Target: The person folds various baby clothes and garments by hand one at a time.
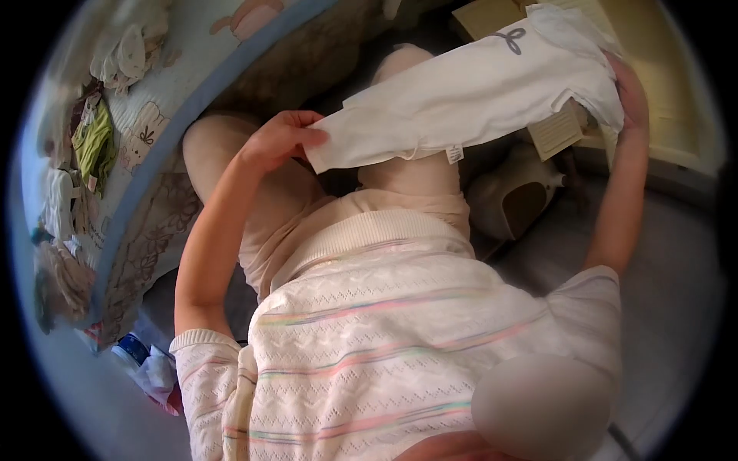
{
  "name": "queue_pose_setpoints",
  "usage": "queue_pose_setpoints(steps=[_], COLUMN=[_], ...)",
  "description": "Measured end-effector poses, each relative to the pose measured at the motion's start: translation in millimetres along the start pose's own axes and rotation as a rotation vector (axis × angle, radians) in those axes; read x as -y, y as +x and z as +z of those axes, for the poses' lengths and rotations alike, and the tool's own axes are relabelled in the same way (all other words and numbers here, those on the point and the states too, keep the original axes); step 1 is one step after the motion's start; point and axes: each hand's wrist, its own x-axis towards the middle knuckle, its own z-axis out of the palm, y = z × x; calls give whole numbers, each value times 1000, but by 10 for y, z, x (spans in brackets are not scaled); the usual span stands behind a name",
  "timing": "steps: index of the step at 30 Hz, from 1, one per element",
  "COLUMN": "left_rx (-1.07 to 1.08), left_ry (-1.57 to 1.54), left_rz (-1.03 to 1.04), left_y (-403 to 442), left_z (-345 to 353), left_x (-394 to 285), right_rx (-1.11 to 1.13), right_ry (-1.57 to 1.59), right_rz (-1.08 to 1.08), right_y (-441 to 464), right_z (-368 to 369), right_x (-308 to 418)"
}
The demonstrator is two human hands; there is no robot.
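Observation:
A small white garment (461, 100) is stretched out lengthwise above my lap. A dark grey looped print shows near its right end, and a little white label (454, 154) sticks out from its lower edge. My left hand (283, 141) pinches the garment's narrow left end between thumb and fingers. At the opposite, bunched end, my right hand (632, 94) grips the cloth, with its fingers partly hidden behind the fabric.
To the left, a bed edge with blue trim (201, 96) carries several piles of clothes, including a yellow-green piece (94, 146). A plastic bag (154, 375) lies lower left. Beyond my right knee are a grey-and-brown rounded object (513, 194) and pale yellow furniture (661, 84).

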Motion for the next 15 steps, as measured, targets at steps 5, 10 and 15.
queue_pose_setpoints(steps=[5, 10, 15], left_rx=[-642, -492, -506], left_ry=[722, 1016, 985], left_rz=[615, 905, 1011], left_y=[60, 132, 371], left_z=[635, 1496, 1362], left_x=[-176, -282, -229], right_rx=[-66, -140, -51], right_ry=[-205, -188, -91], right_rz=[-108, -166, -72], right_y=[82, 82, 167], right_z=[-48, 339, 407], right_x=[-101, 65, 315])
